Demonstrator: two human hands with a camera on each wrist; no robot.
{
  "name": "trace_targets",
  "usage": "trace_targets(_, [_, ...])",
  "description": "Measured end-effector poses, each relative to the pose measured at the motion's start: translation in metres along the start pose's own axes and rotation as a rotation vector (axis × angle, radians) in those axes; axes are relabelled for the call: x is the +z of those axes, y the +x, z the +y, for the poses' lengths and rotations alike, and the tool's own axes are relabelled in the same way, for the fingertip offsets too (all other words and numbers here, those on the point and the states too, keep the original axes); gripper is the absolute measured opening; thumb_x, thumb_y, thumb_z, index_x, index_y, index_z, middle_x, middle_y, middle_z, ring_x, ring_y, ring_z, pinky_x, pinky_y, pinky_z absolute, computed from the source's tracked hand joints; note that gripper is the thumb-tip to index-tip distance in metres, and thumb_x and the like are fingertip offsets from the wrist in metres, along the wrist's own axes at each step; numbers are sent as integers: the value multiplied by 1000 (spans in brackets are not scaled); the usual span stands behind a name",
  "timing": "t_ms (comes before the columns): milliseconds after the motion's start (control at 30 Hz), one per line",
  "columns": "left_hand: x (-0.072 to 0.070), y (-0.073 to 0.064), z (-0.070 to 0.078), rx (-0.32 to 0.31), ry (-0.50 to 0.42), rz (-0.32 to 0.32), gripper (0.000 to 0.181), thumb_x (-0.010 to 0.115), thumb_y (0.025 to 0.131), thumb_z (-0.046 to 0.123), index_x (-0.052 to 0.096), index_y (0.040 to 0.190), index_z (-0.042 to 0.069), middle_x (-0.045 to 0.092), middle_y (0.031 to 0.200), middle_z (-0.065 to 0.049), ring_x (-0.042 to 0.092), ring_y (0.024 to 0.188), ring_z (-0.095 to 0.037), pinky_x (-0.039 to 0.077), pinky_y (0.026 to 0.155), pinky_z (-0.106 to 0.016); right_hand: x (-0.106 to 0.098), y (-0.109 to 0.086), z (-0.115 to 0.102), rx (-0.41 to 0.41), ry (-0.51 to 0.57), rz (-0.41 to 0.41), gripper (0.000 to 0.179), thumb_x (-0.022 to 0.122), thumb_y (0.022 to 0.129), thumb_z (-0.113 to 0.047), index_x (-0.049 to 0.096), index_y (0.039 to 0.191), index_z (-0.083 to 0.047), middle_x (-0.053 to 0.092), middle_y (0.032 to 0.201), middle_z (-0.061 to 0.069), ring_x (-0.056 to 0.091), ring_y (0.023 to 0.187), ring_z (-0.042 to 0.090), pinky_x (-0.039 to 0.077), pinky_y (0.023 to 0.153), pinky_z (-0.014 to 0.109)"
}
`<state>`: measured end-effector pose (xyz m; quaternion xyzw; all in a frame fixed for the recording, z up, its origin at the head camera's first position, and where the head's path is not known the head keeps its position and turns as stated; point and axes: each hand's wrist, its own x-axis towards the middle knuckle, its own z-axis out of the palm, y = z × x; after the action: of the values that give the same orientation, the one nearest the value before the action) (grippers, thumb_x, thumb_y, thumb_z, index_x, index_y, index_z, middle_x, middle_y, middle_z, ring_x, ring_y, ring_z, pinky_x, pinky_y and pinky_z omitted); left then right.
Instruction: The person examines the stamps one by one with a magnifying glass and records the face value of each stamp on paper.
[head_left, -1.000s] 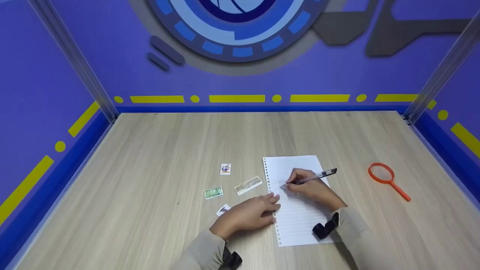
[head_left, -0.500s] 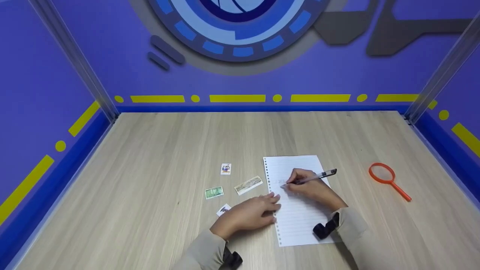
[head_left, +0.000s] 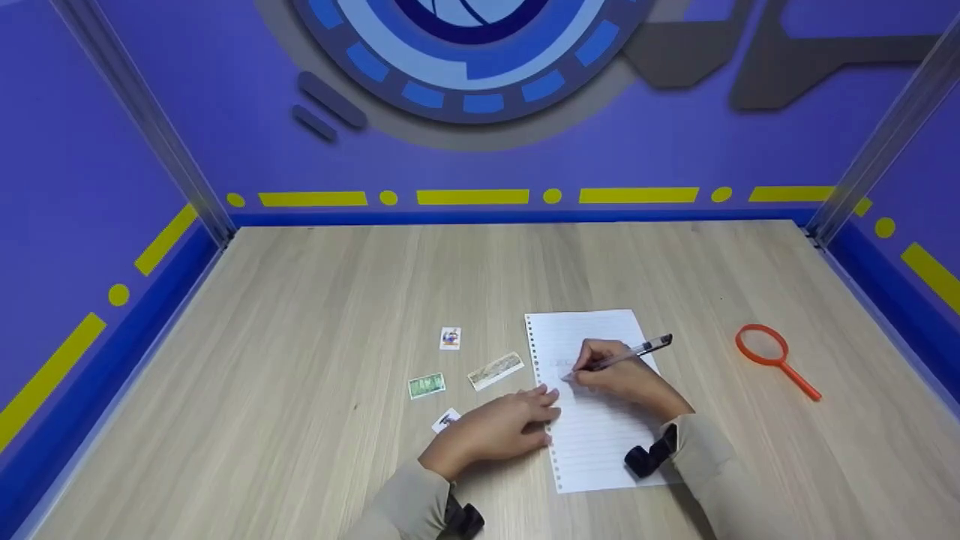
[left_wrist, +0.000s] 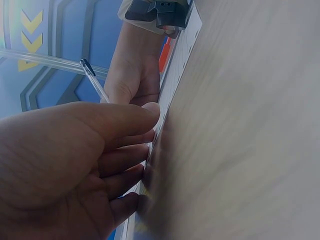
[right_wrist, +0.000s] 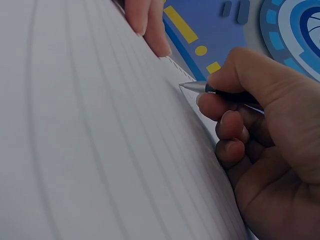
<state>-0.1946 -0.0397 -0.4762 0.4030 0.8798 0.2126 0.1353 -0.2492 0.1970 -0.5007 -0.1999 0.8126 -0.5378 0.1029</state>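
My right hand (head_left: 626, 379) pinches a pen (head_left: 651, 346) with a clear barrel and black cap end. In the right wrist view, the pen's silver tip (right_wrist: 192, 86) meets the lined sheet of paper (right_wrist: 85, 130). Faint marks show on the upper left of the sheet (head_left: 592, 450), which has punched holes down its left edge. My left hand (head_left: 499, 426) lies palm down, its fingertips resting on that edge. Seen from the left wrist, its fingers (left_wrist: 122, 157) are fairly straight and grip nothing.
Left of the paper lie a stamp-like picture card (head_left: 450, 338), a green one (head_left: 427, 385) and a long beige one (head_left: 496, 371). Another card (head_left: 445, 419) is partly hidden by the left hand. At right lies an orange magnifying glass (head_left: 780, 362). Blue walls enclose the wooden table (head_left: 300, 315).
The pen tip has shifted very slightly down the page, with the right hand still around the pen. My left hand stays in place.
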Motion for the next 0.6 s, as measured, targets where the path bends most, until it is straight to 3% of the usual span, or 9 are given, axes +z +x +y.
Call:
trace_targets(167, [0,0,1,3,0,0,44,58,93,23,56,135,9,42,150,-6,34,143,-20,29,117,-32,-1,0,2,5,-12,12,8,70,81,-5,63,83,-8,63,80,-4,54,72,5,42,63,16])
trace_targets(600, [0,0,0,-7,-3,-4,44,58,94,24,55,135,10,41,150,-4,33,143,-19,28,118,-33,-2,1,1,-19,-11,32,10,69,81,-2,61,86,-2,62,84,4,53,74,7,42,65,17])
